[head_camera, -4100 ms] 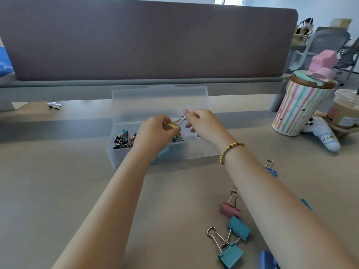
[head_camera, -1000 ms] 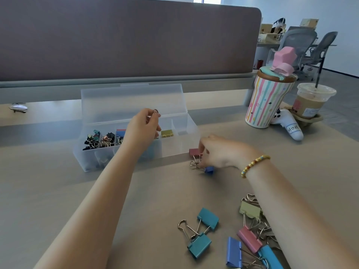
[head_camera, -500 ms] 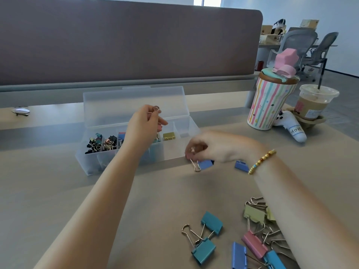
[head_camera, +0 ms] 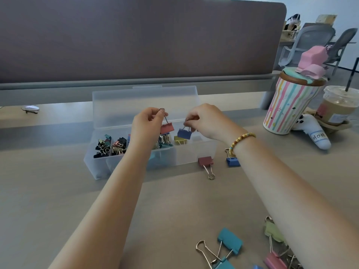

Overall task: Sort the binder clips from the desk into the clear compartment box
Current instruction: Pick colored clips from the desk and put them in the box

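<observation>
Left hand [head_camera: 144,126] at frame centre, fingers pinching wire handle of small red binder clip [head_camera: 167,128]; clip hangs above open clear plastic compartment box [head_camera: 196,154]. Right hand [head_camera: 206,123] just right of it, fingers pinching handles of small dark-blue binder clip [head_camera: 184,133], also hanging over box. Box compartments: black and mixed small clips at left, teal clips mid, yellow clip [head_camera: 180,140] toward right. On worktop [head_camera: 58,191] just before box's right end: another red clip [head_camera: 206,162], blue clip [head_camera: 232,162]. Larger teal clips [head_camera: 230,240] at lower right of frame.
</observation>
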